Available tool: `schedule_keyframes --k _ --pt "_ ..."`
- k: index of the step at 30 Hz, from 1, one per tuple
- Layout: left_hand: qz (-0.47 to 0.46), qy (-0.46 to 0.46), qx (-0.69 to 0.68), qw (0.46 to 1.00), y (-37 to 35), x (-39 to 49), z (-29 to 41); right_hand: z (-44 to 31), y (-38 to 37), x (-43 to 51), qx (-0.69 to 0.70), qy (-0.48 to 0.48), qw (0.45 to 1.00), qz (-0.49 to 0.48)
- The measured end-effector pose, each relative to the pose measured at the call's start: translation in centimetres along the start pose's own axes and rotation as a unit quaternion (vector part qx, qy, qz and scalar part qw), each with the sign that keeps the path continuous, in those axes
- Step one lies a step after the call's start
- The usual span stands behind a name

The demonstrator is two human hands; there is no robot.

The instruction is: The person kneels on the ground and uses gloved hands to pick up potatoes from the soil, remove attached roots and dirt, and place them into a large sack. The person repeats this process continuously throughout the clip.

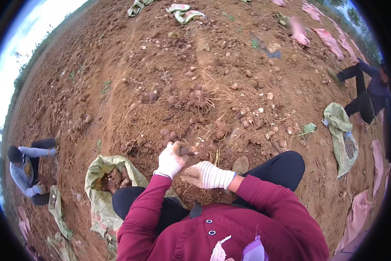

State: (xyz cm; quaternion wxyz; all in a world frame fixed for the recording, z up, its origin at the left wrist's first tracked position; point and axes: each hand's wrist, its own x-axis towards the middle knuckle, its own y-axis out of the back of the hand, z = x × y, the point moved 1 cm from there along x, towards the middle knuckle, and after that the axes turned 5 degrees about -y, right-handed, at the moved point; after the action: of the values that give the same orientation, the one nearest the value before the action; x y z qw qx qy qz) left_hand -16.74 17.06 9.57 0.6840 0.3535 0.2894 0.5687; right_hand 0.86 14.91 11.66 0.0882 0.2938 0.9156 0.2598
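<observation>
My left hand [172, 160], in a soiled white work glove, is closed on a brown soil-covered tuber [184, 151] above the dug earth. To its right, my right hand [203, 175] wears a striped knit glove; its fingers are curled, and whether they hold anything is not clear. A pale green woven sack [99, 199] stands beside my left knee with its mouth spread, and brown tubers [117, 180] lie inside it. More round tubers [169, 133] and thin roots [226, 98] are strewn over the reddish soil in front of my hands.
A person [27, 173] crouches at the far left near another green sack [57, 212]. Another person [371, 88] is at the right, near a flattened green sack [337, 140]. Pink sacks [329, 42] lie along the right side. My shoe [240, 164] rests on the soil.
</observation>
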Motion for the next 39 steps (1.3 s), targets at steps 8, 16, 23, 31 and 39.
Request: schedule_keyframes --k 8,16,23,31,39 --pt "0.365 0.096 -0.278 0.883 17.8 -5.6 -6.0 7.5 0.3 -4.2 -0.190 -0.167 0.967 -0.024" --pt "0.458 0.335 -0.653 0.502 10.8 -17.7 -30.4 8.7 -1.2 -2.8 -0.195 -0.250 0.942 -0.109" --pt "0.425 0.498 0.072 0.753 8.2 -28.1 -45.2 11.6 1.9 5.3 -0.270 -0.236 0.930 -0.080" --pt "0.450 0.310 -0.111 0.830 7.2 -21.9 -28.5 21.9 -0.5 24.8 -0.462 -0.194 0.856 -0.130" --pt "0.121 0.205 -0.530 0.814 1.3 -11.0 -22.4 28.6 -5.1 24.3 -0.434 -0.205 0.874 -0.081"
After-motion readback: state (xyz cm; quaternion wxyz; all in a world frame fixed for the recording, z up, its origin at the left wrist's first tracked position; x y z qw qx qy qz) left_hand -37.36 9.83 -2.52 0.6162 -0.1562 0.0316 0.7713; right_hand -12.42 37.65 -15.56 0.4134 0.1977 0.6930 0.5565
